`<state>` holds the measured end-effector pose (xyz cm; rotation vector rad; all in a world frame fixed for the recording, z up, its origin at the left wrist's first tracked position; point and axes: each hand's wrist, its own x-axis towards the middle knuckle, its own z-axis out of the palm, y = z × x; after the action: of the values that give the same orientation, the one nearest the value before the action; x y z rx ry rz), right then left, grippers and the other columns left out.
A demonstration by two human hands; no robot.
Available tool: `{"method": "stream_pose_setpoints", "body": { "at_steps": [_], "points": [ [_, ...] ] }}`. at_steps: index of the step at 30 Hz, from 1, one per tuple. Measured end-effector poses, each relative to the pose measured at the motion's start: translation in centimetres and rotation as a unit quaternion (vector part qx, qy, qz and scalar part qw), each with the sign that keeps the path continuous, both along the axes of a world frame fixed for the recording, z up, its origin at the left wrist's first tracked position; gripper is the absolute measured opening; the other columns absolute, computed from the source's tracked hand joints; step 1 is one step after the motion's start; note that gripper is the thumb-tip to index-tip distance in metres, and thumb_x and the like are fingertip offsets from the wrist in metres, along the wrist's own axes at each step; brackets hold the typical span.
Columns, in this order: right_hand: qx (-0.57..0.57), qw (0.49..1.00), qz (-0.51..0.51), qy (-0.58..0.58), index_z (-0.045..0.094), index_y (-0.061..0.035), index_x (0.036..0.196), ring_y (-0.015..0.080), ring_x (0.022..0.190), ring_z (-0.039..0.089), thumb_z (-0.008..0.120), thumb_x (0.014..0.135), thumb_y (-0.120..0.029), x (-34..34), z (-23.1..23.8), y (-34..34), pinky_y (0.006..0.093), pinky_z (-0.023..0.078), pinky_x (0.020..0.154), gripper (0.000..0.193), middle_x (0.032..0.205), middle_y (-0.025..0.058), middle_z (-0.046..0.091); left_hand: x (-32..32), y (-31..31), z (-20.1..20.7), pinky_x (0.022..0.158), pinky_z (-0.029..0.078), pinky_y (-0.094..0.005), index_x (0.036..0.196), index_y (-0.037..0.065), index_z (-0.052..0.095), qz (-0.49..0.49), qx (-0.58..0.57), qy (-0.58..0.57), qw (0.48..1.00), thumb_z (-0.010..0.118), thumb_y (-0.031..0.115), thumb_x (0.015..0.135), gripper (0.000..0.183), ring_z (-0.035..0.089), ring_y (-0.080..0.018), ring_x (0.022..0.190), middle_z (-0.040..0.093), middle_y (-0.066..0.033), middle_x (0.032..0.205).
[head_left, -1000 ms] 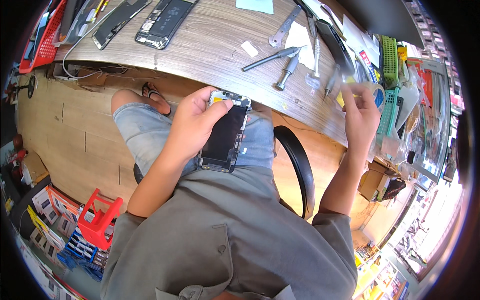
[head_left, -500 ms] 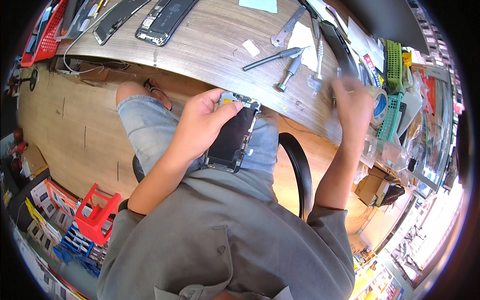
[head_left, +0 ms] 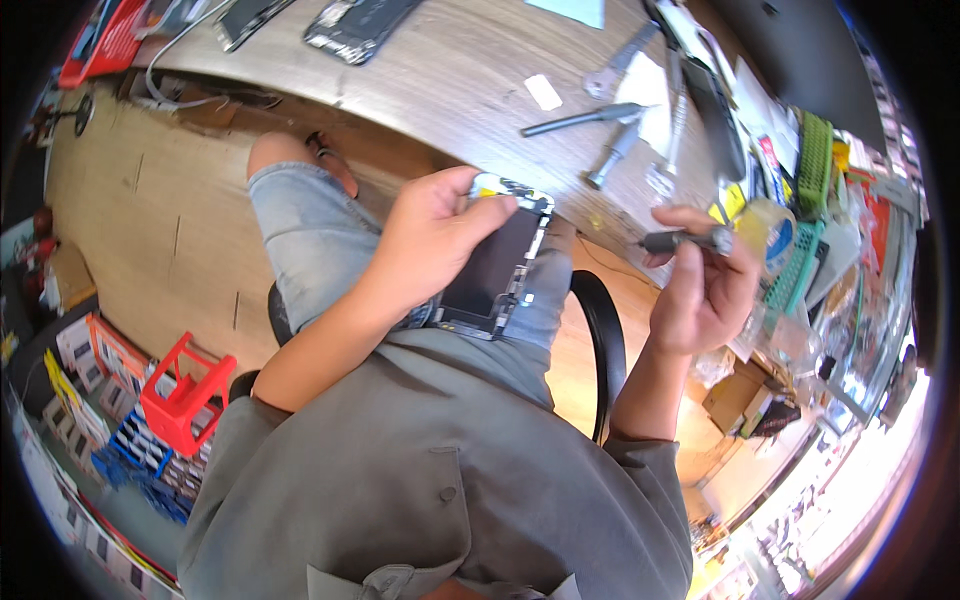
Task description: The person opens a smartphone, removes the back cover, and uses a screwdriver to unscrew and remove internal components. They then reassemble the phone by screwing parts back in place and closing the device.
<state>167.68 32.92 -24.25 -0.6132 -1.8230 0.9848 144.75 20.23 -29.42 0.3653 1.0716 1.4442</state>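
Note:
My left hand (head_left: 432, 238) is closed around the upper left edge of a phone screen assembly (head_left: 487, 272), thumb pressed near its top. The assembly is tilted above my lap, its dark back and metal parts facing up. Off to the right, my right hand (head_left: 703, 295) grips a short dark screwdriver (head_left: 690, 241) between thumb and fingers. The screwdriver lies roughly level, its thin tip toward the left, apart from the assembly. On the table beyond lie a dark pen-like tool (head_left: 583, 120) and another grey-handled tool (head_left: 612, 156).
An opened phone (head_left: 358, 28) and another phone part (head_left: 250, 20) lie at the table's far left. A tape roll (head_left: 768, 236), a teal basket (head_left: 797, 265) and a green basket (head_left: 815, 160) crowd the right side. A black chair armrest (head_left: 603, 350) stands beside my lap.
My right hand has drawn back from the table's right side and turned palm up, with the screwdriver now showing in it. My left hand keeps hold of the screen assembly; the view has shifted.

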Motion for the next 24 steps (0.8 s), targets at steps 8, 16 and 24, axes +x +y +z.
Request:
{"method": "stream_pose_setpoints", "body": {
  "at_steps": [8,16,24],
  "points": [
    [-0.25,0.964,0.034,0.082,0.035,0.0002,0.159,0.0265,0.083,0.075,0.061,0.108,0.005,-4.3,-0.9,-1.9,0.0355,0.066,0.07,0.058,0.113,0.0297,0.075,0.3,0.3,0.5,0.081,0.056,-0.0232,0.123,-0.005,0.078,-0.013,-0.026,0.095,0.995,0.074,0.006,0.108,0.019,0.069,-0.0036,0.093,0.08,-0.0009,0.107],
    [-0.17,0.985,0.028,0.031,0.044,0.002,0.151,0.0228,0.095,0.073,0.063,0.108,0.008,-4.8,-2.8,-2.4,0.0364,0.069,0.076,0.047,0.117,0.0257,0.073,0.2,0.2,0.7,0.078,0.056,-0.0233,0.123,-0.006,0.077,-0.013,-0.026,0.108,0.994,0.073,0.005,0.108,0.019,0.067,-0.0023,0.091,0.079,0.0004,0.104],
    [-0.178,0.983,0.025,0.032,0.045,0.0031,0.15,0.0226,0.085,0.074,0.064,0.108,0.007,-4.7,-2.8,-2.3,0.035,0.069,0.073,0.046,0.114,0.026,0.075,0.3,0.2,0.5,0.078,0.056,-0.0233,0.123,-0.007,0.076,-0.008,-0.025,0.086,0.996,0.073,0.005,0.108,0.019,0.068,-0.0027,0.091,0.079,-0.0006,0.104]
  ]
}}
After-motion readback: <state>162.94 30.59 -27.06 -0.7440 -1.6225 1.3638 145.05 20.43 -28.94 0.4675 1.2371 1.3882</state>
